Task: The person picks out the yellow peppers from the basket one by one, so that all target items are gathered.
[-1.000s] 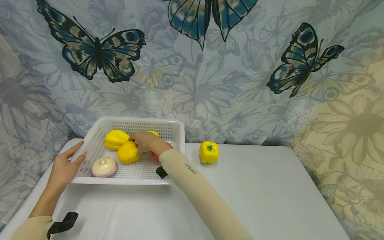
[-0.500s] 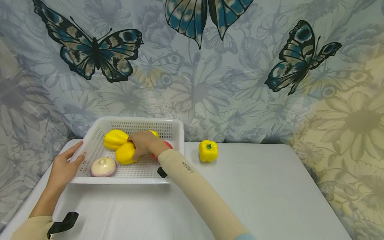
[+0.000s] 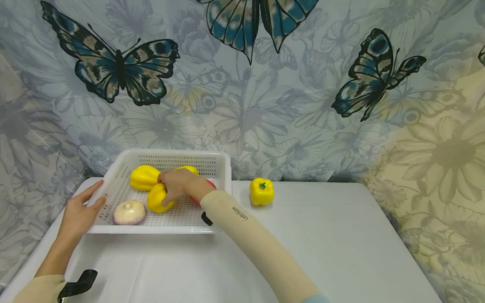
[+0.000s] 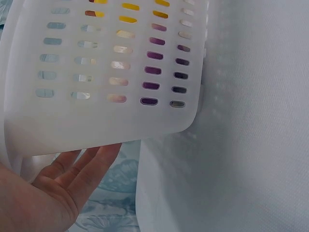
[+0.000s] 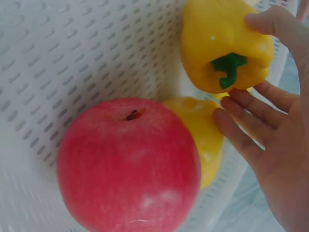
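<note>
In the head view a white perforated plastic basket (image 3: 151,229) stands on the table's left part. My left hand (image 3: 79,212) rests against its left end, thumb and forefinger spread at the rim; in the left wrist view the fingers (image 4: 94,171) reach behind the basket's corner. Inside, my right hand (image 3: 178,183) grips a yellow bell pepper (image 3: 156,198). The right wrist view shows the thumb on one side of this pepper (image 5: 217,38) and fingertips near its green stem end. A second yellow bell pepper (image 3: 145,177) lies behind it.
An onion (image 3: 129,212) lies at the basket's front left. A red apple (image 5: 128,164) and another yellow pepper (image 5: 205,137) are on its right side, partly hidden by my arm in the head view. One yellow bell pepper (image 3: 261,191) stands on the white table (image 3: 322,240).
The pepper under my right hand has turned slightly, and the thumb now lies lower across its front. My left hand keeps its place on the basket. The head view has shifted a little.
</note>
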A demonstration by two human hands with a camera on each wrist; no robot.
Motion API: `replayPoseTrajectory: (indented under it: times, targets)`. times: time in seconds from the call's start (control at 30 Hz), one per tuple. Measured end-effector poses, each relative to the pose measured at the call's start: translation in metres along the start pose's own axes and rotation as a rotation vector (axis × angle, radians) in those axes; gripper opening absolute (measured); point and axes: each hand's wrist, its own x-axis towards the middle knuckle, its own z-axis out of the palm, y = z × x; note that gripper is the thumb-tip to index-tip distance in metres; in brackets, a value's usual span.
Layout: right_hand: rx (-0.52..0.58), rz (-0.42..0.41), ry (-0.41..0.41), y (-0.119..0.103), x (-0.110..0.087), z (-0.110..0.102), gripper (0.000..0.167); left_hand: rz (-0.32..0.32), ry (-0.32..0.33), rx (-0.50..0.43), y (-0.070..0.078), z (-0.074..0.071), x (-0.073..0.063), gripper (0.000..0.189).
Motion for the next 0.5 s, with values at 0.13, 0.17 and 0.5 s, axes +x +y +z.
replayPoseTrajectory:
  times: [0.13, 0.17, 0.5]
  targets:
    - [0.015, -0.002, -0.027, -0.003, 0.0, 0.0, 0.07, -0.006, 0.001, -0.001, 0.0, 0.0, 0.0, 0.054]
    - [0.022, -0.002, -0.034, -0.004, 0.001, 0.0, 0.07, -0.004, 0.001, -0.001, 0.0, -0.001, 0.0, 0.054]
    - [0.3, -0.021, -0.035, 0.005, 0.003, 0.013, 0.068, -0.003, 0.006, -0.016, 0.002, 0.0, -0.001, 0.054]
